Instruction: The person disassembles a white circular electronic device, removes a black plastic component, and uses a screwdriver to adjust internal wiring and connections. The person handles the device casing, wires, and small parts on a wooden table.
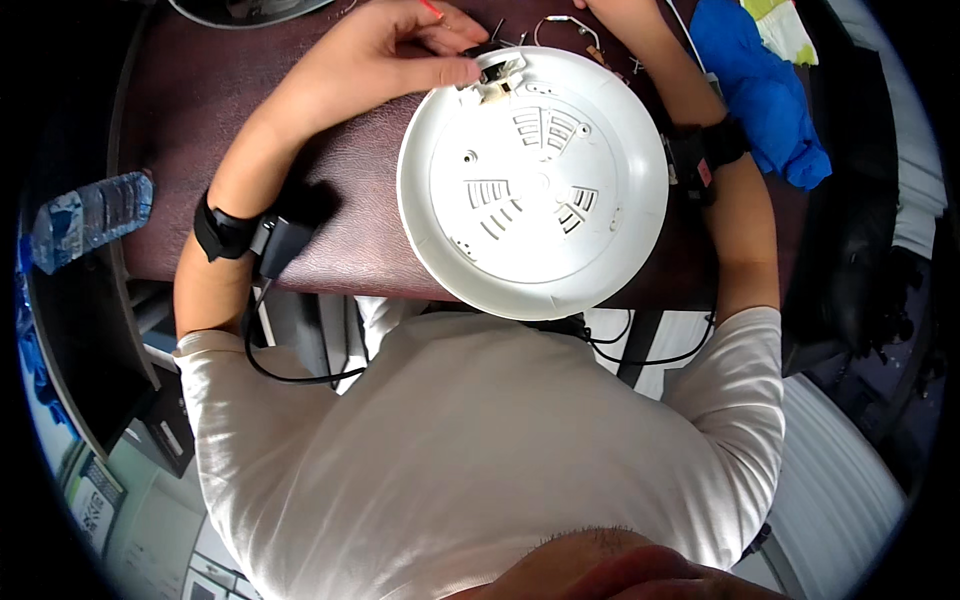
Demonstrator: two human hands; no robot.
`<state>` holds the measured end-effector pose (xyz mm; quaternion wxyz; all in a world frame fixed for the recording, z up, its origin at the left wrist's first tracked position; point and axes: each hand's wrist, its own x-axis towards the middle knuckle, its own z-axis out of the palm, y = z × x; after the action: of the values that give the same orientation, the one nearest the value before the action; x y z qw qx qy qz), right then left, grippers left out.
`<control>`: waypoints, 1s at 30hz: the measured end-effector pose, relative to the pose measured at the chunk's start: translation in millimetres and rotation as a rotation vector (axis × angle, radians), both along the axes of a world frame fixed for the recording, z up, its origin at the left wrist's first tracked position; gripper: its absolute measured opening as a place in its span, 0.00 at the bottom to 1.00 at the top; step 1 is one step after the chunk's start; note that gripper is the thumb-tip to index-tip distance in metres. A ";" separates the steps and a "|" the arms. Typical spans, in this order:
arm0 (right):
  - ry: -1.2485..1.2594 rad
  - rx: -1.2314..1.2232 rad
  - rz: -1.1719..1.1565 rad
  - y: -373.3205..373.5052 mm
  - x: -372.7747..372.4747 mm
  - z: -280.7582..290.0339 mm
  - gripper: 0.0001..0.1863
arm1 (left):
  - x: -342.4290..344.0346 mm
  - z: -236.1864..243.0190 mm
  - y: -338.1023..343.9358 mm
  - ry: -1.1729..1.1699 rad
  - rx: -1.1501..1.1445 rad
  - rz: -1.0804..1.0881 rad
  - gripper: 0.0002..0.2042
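Note:
A round white plastic ceiling-lamp base [545, 255] with vent slots and small holes stands tilted at the table's near edge. At its far left rim sits a small connector fitting [497, 85] with black and yellowed parts. My left hand [415, 45] is at that rim, thumb by the fitting and fingers curled beyond it; it seems to pinch the rim, though the fingertips are partly hidden. My right hand [608, 10] reaches past the lamp base at the top edge of the view. Most of it is cut off, so its grip does not show.
Wires and small metal pieces [570, 30] lie beyond the base on the dark red table [350, 220]. At the right is a crumpled blue cloth [760, 100]; a clear plastic bottle [95, 220] lies at the left. Cables [270, 370] hang from straps on both wrists.

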<state>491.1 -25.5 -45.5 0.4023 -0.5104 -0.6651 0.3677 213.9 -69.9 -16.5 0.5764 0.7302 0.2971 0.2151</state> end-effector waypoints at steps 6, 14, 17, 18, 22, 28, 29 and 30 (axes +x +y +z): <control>0.012 0.023 -0.030 0.3 -1.6 -1.6 0.08 | 18.9 13.1 -8.9 0.229 0.162 0.040 0.18; -0.016 0.128 -0.021 3.3 -3.9 -4.4 0.08 | 29.7 20.6 -8.3 0.292 0.122 -0.008 0.18; -0.055 0.182 -0.032 3.3 -2.8 -6.8 0.08 | 32.5 21.6 -9.8 0.255 0.070 0.020 0.16; -0.072 0.194 -0.040 3.2 -1.7 -7.7 0.08 | 33.7 22.1 -10.4 0.228 0.075 0.036 0.14; -0.029 0.202 -0.029 5.9 0.6 -13.3 0.08 | 35.2 26.0 -7.9 0.297 0.013 -0.061 0.13; -0.090 0.163 -0.012 1.8 -1.1 -8.1 0.10 | 34.9 32.1 -13.8 0.394 0.053 -0.071 0.11; -0.084 0.172 -0.007 0.3 -2.5 -7.8 0.10 | 33.4 32.0 -13.9 0.363 0.071 -0.053 0.11; -0.038 0.198 0.027 -1.5 -1.2 -5.2 0.10 | 32.3 33.3 -14.1 0.366 0.070 -0.028 0.10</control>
<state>489.9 -27.1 -50.8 0.4333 -0.4657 -0.7126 0.2959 246.2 -84.0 16.8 0.4901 0.7807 0.3792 0.0811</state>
